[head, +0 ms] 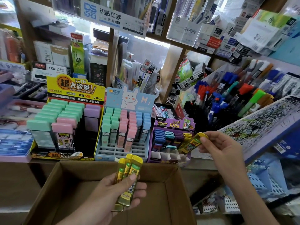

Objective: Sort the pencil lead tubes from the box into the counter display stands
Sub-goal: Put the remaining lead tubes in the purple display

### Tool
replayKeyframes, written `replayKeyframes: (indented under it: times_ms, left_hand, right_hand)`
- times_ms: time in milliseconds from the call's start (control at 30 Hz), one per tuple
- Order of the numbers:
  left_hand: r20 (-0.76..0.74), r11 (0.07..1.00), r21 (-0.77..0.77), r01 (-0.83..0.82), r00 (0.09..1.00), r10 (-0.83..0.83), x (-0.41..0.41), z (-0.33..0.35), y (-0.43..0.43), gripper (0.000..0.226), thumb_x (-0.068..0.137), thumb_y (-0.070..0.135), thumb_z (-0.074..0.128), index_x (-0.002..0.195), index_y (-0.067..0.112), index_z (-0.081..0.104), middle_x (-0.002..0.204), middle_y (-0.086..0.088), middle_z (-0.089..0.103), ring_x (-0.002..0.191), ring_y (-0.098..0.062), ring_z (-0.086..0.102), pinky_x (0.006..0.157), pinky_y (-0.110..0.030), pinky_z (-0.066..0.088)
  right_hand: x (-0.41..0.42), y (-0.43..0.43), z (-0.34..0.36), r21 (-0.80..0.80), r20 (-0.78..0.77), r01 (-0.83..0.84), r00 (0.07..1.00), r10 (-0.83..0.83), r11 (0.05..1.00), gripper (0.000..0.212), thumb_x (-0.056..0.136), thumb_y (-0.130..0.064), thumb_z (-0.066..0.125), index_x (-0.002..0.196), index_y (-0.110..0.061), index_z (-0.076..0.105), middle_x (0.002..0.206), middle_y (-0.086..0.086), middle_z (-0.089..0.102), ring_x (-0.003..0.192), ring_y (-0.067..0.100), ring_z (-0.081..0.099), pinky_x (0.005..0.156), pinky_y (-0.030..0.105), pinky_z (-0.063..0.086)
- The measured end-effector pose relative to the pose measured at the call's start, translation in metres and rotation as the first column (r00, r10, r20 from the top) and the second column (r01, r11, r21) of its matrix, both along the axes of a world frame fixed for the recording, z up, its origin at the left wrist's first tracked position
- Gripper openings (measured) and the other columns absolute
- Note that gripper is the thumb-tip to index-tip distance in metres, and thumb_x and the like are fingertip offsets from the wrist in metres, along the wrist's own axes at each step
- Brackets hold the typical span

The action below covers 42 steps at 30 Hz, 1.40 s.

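1. Cardboard box (pixel 53 200): nearest the camera, open at the top, set below the counter's (pixel 201 163) front edge.
2. Left hand (pixel 118 192): held over the box, close to its far wall. The fingers are curled round three yellow lead tubes (pixel 129 174) and the thumb presses on the front one. These tubes stand roughly upright, side by side, caps up.
3. Right hand (pixel 222 151): held at the right end of the row of stands. Thumb and fingertips pinch a single yellow tube (pixel 192 143) near its cap end.
4. Single yellow tube: tilted, cap up and to the right. Its lower end is at the right side of the purple display stand (pixel 173 125). Contact with the stand cannot be determined.
5. Purple display stand: rightmost of three stands along the counter's front edge. It holds columns of dark blue, teal, purple and yellow-capped tubes, with the yellow column on its right side.
6. Blue rabbit stand (pixel 129 98): middle of the row, just beside the purple one. It holds green, pink and blue tubes in a grid.
7. Yellow display stand (pixel 74 88): left of the row, holding wider green, pink and purple cases.
8. Pens (pixel 227 98): standing in holders behind the row, toward the counter's right.
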<state>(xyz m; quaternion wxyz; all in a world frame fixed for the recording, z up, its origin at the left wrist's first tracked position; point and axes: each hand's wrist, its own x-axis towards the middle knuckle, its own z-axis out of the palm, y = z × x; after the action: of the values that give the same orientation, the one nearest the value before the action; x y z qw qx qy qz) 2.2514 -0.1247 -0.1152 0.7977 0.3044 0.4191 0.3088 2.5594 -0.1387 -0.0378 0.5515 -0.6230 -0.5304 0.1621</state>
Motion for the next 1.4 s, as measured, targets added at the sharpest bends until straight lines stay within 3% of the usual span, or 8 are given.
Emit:
replayKeyframes:
  times_ms: [133, 233, 433, 600, 933, 1133, 1267, 1400]
  left_hand:
    - [-0.003, 1.000, -0.017, 0.001, 1.000, -0.001, -0.001, 0.001, 0.000, 0.043, 0.071, 0.022, 0.081, 0.108, 0.000, 0.074, 0.101, -0.026, 0.077, 0.085, -0.035, 0.079, 0.056, -0.034, 0.062]
    - [0.007, 1.000, -0.030, 0.008, 1.000, -0.008, -0.002, 0.002, 0.000, 0.043, 0.071, 0.021, 0.080, 0.108, -0.002, 0.074, 0.101, -0.027, 0.077, 0.085, -0.036, 0.078, 0.056, -0.035, 0.062]
    - [0.041, 0.997, -0.044, 0.058, 0.998, -0.056, -0.003, 0.004, 0.000, 0.025, 0.068, 0.014, 0.080, 0.088, -0.001, 0.081, 0.103, -0.031, 0.075, 0.082, -0.038, 0.078, 0.057, -0.038, 0.064]
    - [0.082, 0.994, -0.059, 0.087, 0.993, -0.082, -0.003, 0.007, 0.001, 0.023, 0.069, 0.008, 0.074, 0.088, -0.003, 0.080, 0.104, -0.033, 0.074, 0.084, -0.040, 0.077, 0.060, -0.041, 0.065]
    - [0.131, 0.994, -0.087, 0.059, 0.990, -0.048, -0.004, 0.007, 0.000, 0.035, 0.084, 0.004, 0.069, 0.118, -0.006, 0.067, 0.110, -0.031, 0.074, 0.098, -0.044, 0.075, 0.071, -0.051, 0.065]
    - [0.141, 0.997, -0.071, 0.028, 0.990, -0.017, -0.003, 0.006, 0.000, 0.039, 0.078, 0.009, 0.076, 0.114, -0.002, 0.072, 0.112, -0.030, 0.073, 0.101, -0.043, 0.074, 0.070, -0.050, 0.065]
    - [0.129, 0.999, -0.043, 0.032, 0.991, -0.026, -0.003, 0.008, -0.002, 0.027, 0.072, 0.013, 0.080, 0.097, 0.003, 0.081, 0.110, -0.029, 0.074, 0.100, -0.040, 0.075, 0.070, -0.046, 0.065]
    - [0.116, 0.999, -0.031, 0.037, 0.993, -0.033, -0.003, 0.007, -0.002, 0.027, 0.072, 0.016, 0.081, 0.097, 0.006, 0.081, 0.111, -0.027, 0.075, 0.101, -0.039, 0.075, 0.073, -0.046, 0.065]
  right_hand:
    - [0.009, 0.011, -0.008, -0.014, 0.129, -0.018, 0.991, 0.020, 1.000, 0.033, 0.092, -0.003, 0.071, 0.093, -0.036, 0.076, 0.083, 0.000, 0.076, 0.075, 0.019, 0.074, 0.069, 0.026, 0.063]
    - [0.014, 0.017, -0.015, -0.035, 0.207, -0.003, 0.978, 0.010, 0.999, 0.038, 0.093, 0.001, 0.070, 0.092, -0.037, 0.075, 0.082, -0.002, 0.076, 0.075, 0.018, 0.074, 0.070, 0.033, 0.064]
    - [0.012, 0.024, -0.024, -0.039, 0.306, 0.063, 0.951, -0.048, 0.997, 0.028, 0.092, 0.001, 0.072, 0.102, -0.025, 0.075, 0.087, -0.001, 0.076, 0.075, 0.011, 0.076, 0.074, 0.039, 0.065]
    - [0.002, 0.029, -0.033, -0.057, 0.383, 0.148, 0.917, -0.115, 0.987, 0.020, 0.086, -0.003, 0.080, 0.106, -0.005, 0.077, 0.085, 0.002, 0.076, 0.076, 0.017, 0.076, 0.075, 0.043, 0.065]
    - [0.001, 0.018, -0.034, -0.026, 0.355, 0.196, 0.919, -0.174, 0.980, 0.018, 0.084, -0.009, 0.083, 0.096, -0.013, 0.071, 0.083, -0.004, 0.073, 0.078, 0.013, 0.073, 0.073, 0.042, 0.065]
    - [-0.018, -0.002, -0.030, -0.005, 0.297, 0.165, 0.942, -0.156, 0.986, 0.020, 0.083, -0.004, 0.082, 0.088, -0.020, 0.071, 0.074, -0.011, 0.070, 0.076, 0.005, 0.071, 0.069, 0.017, 0.059]
    - [-0.042, -0.014, -0.030, -0.076, 0.156, 0.082, 0.985, -0.069, 0.994, 0.015, 0.086, -0.002, 0.079, 0.090, -0.016, 0.072, 0.077, -0.005, 0.073, 0.070, 0.009, 0.072, 0.062, 0.024, 0.061]
    - [-0.070, -0.020, -0.030, -0.170, 0.004, -0.085, 0.996, 0.087, 0.982, 0.009, 0.090, -0.006, 0.075, 0.092, -0.015, 0.075, 0.073, 0.004, 0.074, 0.059, 0.015, 0.071, 0.051, 0.023, 0.056]
